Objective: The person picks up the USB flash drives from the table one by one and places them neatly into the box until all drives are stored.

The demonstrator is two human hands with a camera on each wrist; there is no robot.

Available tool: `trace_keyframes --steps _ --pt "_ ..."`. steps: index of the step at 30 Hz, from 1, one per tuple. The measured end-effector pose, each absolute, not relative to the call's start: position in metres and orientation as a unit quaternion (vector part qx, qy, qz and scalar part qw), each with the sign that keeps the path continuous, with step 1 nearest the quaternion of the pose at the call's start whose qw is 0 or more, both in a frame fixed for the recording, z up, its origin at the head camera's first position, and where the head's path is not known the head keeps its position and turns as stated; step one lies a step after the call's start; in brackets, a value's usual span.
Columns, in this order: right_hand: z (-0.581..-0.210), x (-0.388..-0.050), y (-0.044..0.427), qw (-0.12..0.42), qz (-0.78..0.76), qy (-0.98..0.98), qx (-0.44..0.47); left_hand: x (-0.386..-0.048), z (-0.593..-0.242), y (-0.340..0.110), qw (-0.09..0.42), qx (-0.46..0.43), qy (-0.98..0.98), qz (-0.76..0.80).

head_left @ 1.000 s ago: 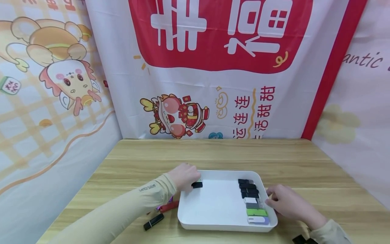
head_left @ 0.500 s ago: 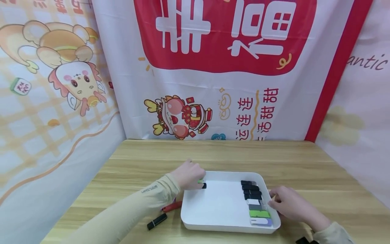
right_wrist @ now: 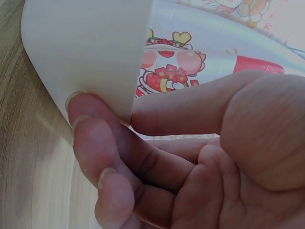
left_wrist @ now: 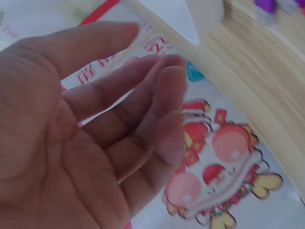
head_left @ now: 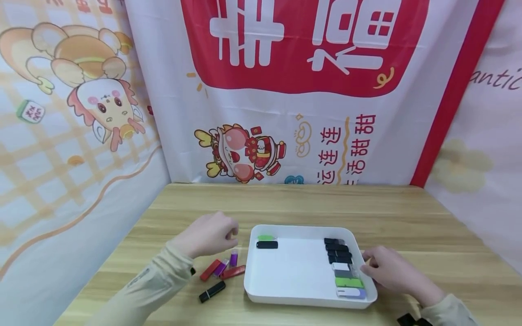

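Note:
My left hand (head_left: pixel 210 235) hovers left of the white tray (head_left: pixel 293 302), over the table. Its fingers are loosely bent, and the left wrist view shows nothing between them. My right hand (head_left: pixel 391 271) holds the tray's right wall; in the right wrist view the fingers (right_wrist: pixel 95 143) lie along the outside and the thumb is at the rim. In the tray's far left corner lie a green USB stick (head_left: pixel 266 237) and a black USB stick (head_left: pixel 267 245). A column of several USB sticks, including a bright green one (head_left: pixel 349 282), lines the right side.
Left of the tray, red USB sticks (head_left: pixel 210 270), purple ones (head_left: pixel 234 258) and a black one (head_left: pixel 212 291) lie loose on the wooden table (head_left: pixel 293 203). Black objects (head_left: pixel 412 319) sit by the right wrist. Printed cloths hang behind and at both sides.
The left hand has let go of the black USB stick in the tray's far left corner and moved left, out over the table. The right hand stays at the tray's right wall.

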State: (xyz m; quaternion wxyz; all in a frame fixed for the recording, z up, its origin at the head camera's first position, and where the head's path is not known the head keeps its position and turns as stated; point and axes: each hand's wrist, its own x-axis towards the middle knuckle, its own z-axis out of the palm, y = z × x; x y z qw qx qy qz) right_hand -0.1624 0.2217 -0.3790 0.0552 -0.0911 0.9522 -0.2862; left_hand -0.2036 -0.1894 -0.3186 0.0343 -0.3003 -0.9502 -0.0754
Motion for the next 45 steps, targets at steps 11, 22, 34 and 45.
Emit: trace_keyframes --steps 11,22,34,45 --pt "-0.378 -0.164 0.222 0.054 -0.277 0.955 -0.085 -0.185 -0.339 -0.226 -0.017 -0.283 -0.947 -0.149" --pt "-0.379 -0.165 0.223 0.051 -0.273 0.956 -0.092 -0.182 -0.358 -0.239 -0.002 -0.266 -0.948 -0.173" --pt "-0.381 -0.165 0.222 0.05 -0.264 0.959 -0.092 -0.175 -0.367 -0.246 0.002 -0.236 -0.96 -0.153" --pt "-0.378 -0.161 0.223 0.047 -0.269 0.957 -0.097 -0.174 -0.374 -0.244 0.006 -0.221 -0.966 -0.135"
